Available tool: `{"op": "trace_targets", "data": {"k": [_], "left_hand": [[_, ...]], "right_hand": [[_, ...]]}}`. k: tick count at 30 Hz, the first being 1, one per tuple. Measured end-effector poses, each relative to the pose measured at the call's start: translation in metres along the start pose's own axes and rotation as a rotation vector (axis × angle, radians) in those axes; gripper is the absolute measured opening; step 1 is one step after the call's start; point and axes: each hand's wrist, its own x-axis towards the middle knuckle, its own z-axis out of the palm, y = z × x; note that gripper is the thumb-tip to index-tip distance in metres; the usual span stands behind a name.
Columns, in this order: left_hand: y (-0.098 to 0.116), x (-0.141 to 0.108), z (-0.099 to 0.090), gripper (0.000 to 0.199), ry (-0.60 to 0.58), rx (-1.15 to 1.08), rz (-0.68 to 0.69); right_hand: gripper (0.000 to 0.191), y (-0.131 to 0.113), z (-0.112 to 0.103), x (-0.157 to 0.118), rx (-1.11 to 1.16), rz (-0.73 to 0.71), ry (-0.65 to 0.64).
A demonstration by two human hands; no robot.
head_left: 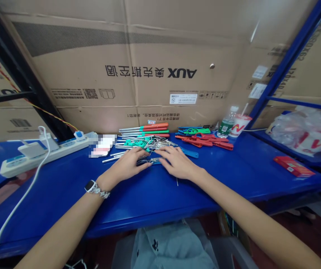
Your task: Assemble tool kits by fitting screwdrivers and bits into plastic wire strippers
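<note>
My left hand [131, 163] rests at the left of a heap of thin metal pieces [156, 143], its fingers stretched and its thumb apart. Across from it, my right hand [179, 163] lies over the heap's right part with fingers spread. Neither hand visibly grips anything, though some fingertips blend into the pile. Slim silver rods [111, 158] stick out to the left beside my left hand. Behind are rods with orange-red handles [160, 126] and a green handle [162, 132]. A blue handle [190, 153] pokes out past my right hand.
Red plastic pieces [205, 141] and green ones [196, 131] lie right of the heap. Behind them stand a water bottle [226, 125] and a cup with a straw [239, 126]. A phone [104, 145] and a power strip [62, 147] are left; a red box [292, 166] is right.
</note>
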Motion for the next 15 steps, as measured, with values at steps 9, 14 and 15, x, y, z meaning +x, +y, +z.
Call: {"op": "trace_targets", "data": {"k": [9, 14, 15], "left_hand": [[0.023, 0.062, 0.004, 0.019, 0.014, 0.027, 0.155], [0.036, 0.09, 0.019, 0.019, 0.008, -0.001, 0.141], [0.037, 0.091, 0.021, 0.02, 0.018, -0.014, 0.137]], "right_hand": [[0.047, 0.054, -0.014, -0.016, -0.136, 0.387, -0.009], [0.044, 0.064, -0.008, -0.014, -0.06, 0.382, 0.015], [0.043, 0.066, -0.008, -0.014, -0.038, 0.366, 0.028]]}}
